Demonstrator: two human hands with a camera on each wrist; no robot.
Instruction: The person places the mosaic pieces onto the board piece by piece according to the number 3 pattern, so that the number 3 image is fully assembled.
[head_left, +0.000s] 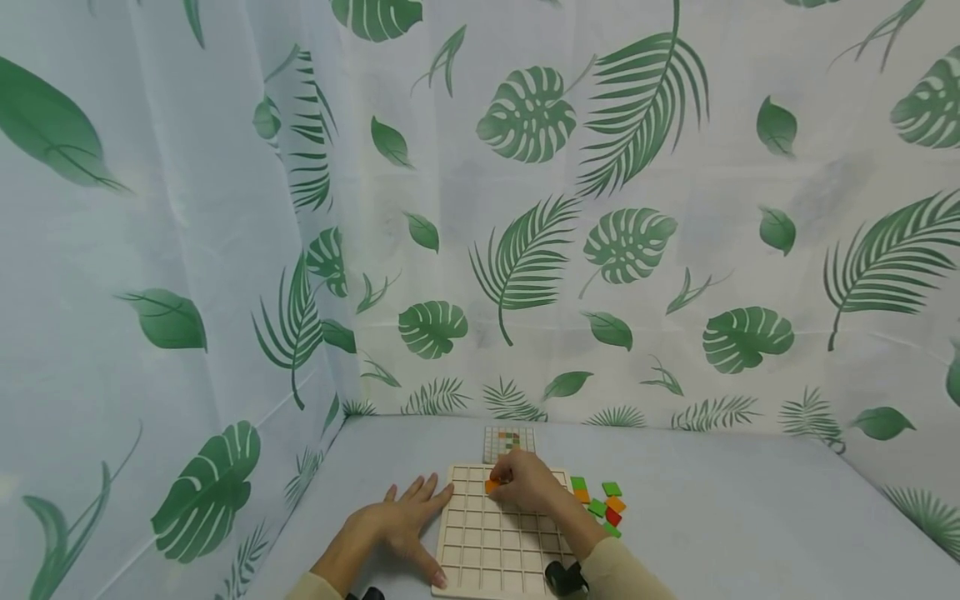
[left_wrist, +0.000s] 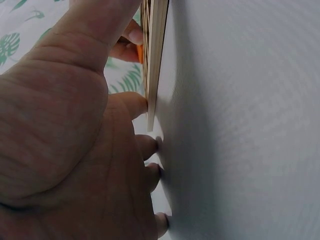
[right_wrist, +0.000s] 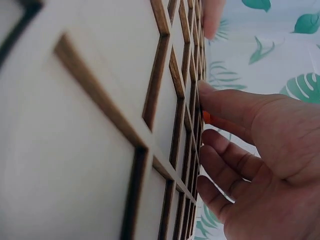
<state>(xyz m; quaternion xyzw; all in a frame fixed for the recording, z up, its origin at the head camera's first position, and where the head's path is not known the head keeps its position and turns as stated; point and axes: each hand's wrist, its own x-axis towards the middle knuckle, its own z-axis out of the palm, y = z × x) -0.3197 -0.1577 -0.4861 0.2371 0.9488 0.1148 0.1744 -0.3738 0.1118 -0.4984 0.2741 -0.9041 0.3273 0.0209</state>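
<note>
A pale wooden grid board [head_left: 472, 537] lies flat on the table. My right hand [head_left: 528, 482] is over its upper part, pinching a small orange square tile [head_left: 491, 487] at a cell near the far edge. In the right wrist view, a sliver of the orange tile [right_wrist: 206, 117] shows by the thumb and index finger; the rest is hidden. With fingers spread, my left hand [head_left: 403, 521] rests at the board's left edge. In the left wrist view its thumb and index finger touch the board's side [left_wrist: 157, 55], and the other fingertips rest on the tabletop.
Right of the board lie several loose tiles: green [head_left: 611, 488], orange [head_left: 616, 504] and red [head_left: 613, 517]. A small card with a coloured grid pattern [head_left: 489, 446] sits beyond the far edge. Leaf-print curtains [head_left: 450, 275] hang behind and at the left.
</note>
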